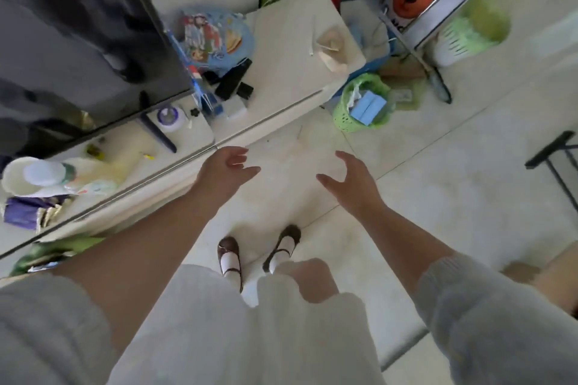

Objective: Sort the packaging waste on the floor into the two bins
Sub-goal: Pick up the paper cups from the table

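Note:
My left hand [225, 170] and my right hand [352, 180] hover over the pale tiled floor with relaxed fingers, holding nothing. A green mesh bin [344, 114] stands on the floor beyond them, beside the cabinet's end; a flat blue package [367, 108] and white scraps lie in it. A second bin, white with a green rim [459, 40], stands further back at the upper right, behind a metal rack leg. The floor between my hands shows no packaging.
A long low white cabinet [281, 72] runs along the left with a TV [78, 34], remotes, a blue cartoon bag [215, 37] and clutter. A metal rack [438, 15] stands at the upper right. A black stand [553, 153] is at the right edge. My feet [259, 253] are below.

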`<state>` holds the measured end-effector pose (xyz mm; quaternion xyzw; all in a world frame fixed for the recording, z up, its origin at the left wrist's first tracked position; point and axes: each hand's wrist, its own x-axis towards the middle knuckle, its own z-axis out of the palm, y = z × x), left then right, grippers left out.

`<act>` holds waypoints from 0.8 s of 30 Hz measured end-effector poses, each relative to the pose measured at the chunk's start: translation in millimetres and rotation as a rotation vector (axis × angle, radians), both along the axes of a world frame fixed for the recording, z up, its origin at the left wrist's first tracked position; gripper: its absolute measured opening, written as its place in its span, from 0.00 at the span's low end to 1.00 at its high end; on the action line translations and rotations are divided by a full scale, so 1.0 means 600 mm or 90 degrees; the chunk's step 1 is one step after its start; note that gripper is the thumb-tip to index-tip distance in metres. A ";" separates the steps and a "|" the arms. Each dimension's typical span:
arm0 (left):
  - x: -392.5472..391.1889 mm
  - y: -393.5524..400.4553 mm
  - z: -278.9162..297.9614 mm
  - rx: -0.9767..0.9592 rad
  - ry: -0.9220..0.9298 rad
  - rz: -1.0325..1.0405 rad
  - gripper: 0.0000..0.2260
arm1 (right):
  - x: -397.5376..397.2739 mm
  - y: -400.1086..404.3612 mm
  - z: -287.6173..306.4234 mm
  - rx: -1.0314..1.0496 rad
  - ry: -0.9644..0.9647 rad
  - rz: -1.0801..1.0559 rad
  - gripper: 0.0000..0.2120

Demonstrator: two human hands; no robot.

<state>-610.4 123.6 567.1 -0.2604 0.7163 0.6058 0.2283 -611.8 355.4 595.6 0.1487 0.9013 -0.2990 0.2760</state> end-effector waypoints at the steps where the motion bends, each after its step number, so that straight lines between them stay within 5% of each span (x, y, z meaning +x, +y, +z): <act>1: -0.020 0.017 0.000 -0.004 0.001 -0.015 0.15 | -0.010 0.015 0.001 -0.004 -0.006 -0.011 0.32; 15: -0.301 0.262 -0.067 -0.028 -0.070 0.046 0.16 | -0.323 0.258 -0.072 -0.027 -0.034 -0.009 0.30; 24: -0.485 0.325 -0.206 -0.034 -0.113 0.090 0.16 | -0.517 0.297 -0.243 -0.073 -0.095 -0.040 0.29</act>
